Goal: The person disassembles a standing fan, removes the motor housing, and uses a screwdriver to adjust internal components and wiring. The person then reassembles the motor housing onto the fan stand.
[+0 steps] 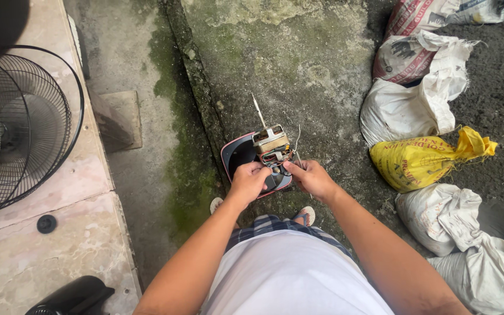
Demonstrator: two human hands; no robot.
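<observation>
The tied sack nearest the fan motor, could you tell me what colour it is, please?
Yellow sack, with red print; head view.

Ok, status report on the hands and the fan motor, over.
Left hand grips motor base. Right hand pinches at its wires. Nothing in the way; fan guard sits apart.

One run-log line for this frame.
left hand: grips fan motor | right hand: pinches motor wires | nearby: fan guard, sacks
</observation>
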